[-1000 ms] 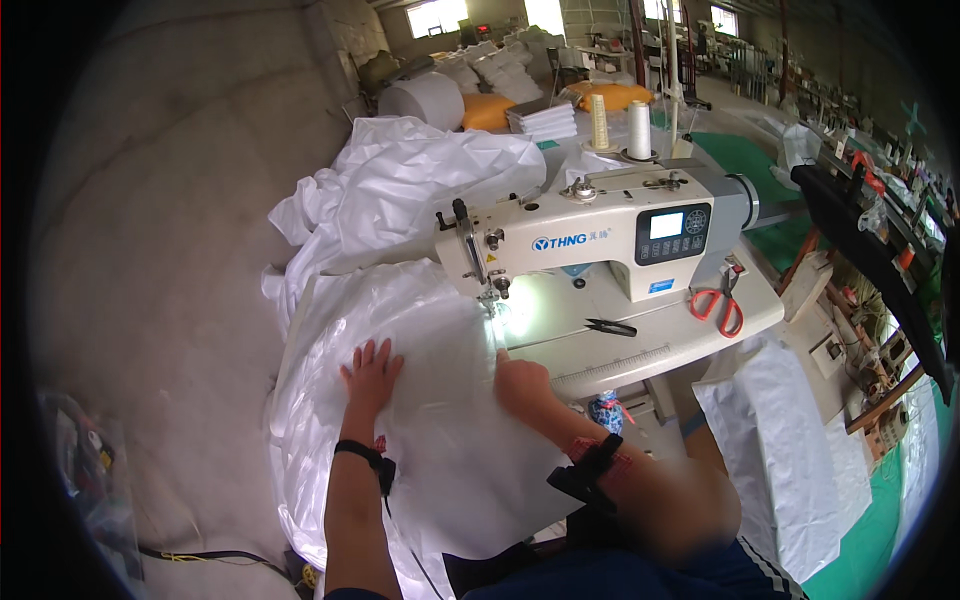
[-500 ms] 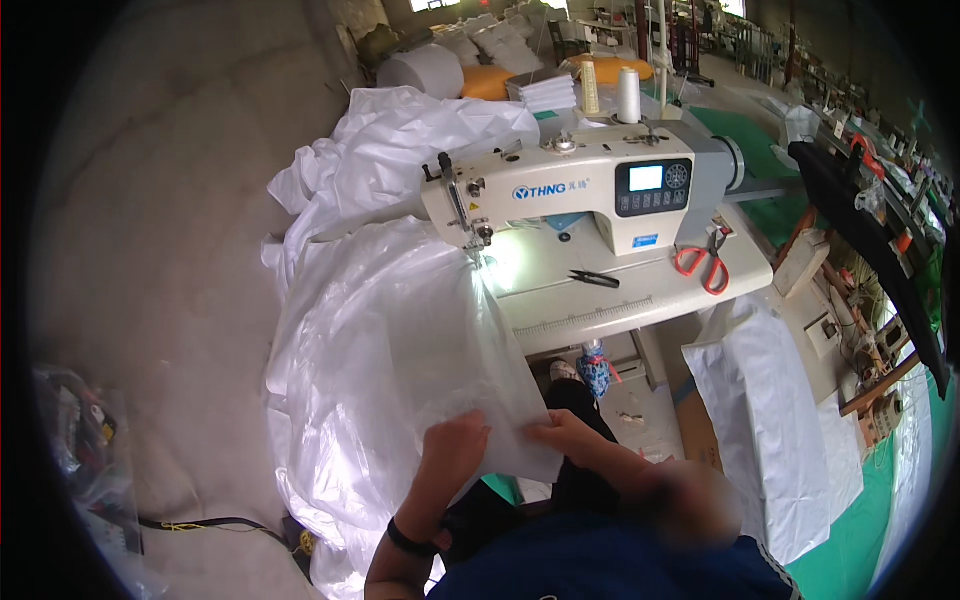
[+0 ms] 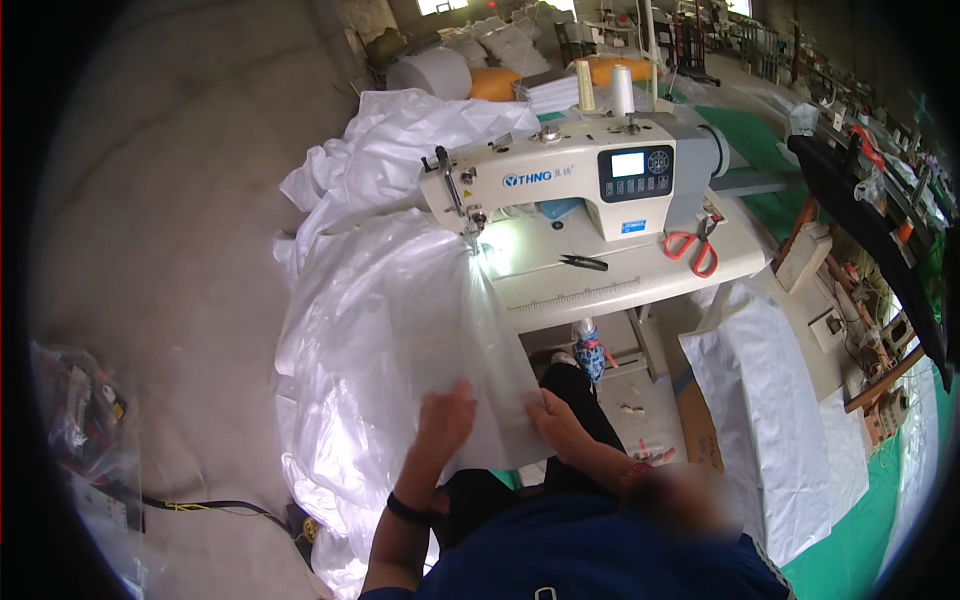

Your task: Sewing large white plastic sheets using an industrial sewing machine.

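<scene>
A large translucent white plastic sheet [image 3: 360,330] drapes from the sewing machine [image 3: 560,175] down to my lap and past my left side. Its upper edge gathers under the lit needle area [image 3: 476,240]. My right hand [image 3: 557,420] is closed, pinching the sheet's right edge below the machine table. Against the sheet, to the left of it, lies my left hand [image 3: 447,415]. Its fingers look curled but are smeared by motion, so its grip is unclear.
Black thread snips [image 3: 584,262] and red-handled scissors [image 3: 692,250] lie on the machine table [image 3: 560,295]. Thread cones [image 3: 622,90] stand behind the machine. More white sheeting [image 3: 765,410] hangs at right. A bag of items [image 3: 85,420] sits on the floor at left.
My left hand has moved up along the sheet. My right hand has shifted slightly up, keeping hold of the sheet's edge. The whole view has shifted a little.
</scene>
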`<state>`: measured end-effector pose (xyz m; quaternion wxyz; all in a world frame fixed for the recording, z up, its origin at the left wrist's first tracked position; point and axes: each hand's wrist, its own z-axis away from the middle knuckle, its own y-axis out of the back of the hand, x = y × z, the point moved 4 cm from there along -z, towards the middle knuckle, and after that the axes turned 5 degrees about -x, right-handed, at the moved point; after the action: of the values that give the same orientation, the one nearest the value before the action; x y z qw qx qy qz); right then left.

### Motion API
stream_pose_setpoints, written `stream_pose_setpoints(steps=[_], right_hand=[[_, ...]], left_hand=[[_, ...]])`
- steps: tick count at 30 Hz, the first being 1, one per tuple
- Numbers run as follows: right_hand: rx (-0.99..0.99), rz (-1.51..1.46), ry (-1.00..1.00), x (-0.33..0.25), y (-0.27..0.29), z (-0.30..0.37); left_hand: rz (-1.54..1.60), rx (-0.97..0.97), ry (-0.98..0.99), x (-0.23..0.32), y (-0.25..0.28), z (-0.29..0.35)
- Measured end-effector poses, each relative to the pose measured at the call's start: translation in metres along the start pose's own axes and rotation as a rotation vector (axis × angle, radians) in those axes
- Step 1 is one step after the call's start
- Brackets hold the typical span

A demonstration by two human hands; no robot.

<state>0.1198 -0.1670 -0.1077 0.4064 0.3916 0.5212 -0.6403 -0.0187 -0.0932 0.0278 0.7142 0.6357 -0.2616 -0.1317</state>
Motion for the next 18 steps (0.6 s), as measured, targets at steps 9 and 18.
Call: stream_pose_setpoints(steps=[9,18], right_hand=[[-0.081,-0.195,-0.087,-0.021,0.004,0.014],[-0.046,0.085,0.007,-0.059,0.000,0.040]], left_hand=[[0.040,-0.031,-0.336,0.062,-0.051,0.051],[0.226,-0.100,-0.830,0.080,-0.062,0.096]])
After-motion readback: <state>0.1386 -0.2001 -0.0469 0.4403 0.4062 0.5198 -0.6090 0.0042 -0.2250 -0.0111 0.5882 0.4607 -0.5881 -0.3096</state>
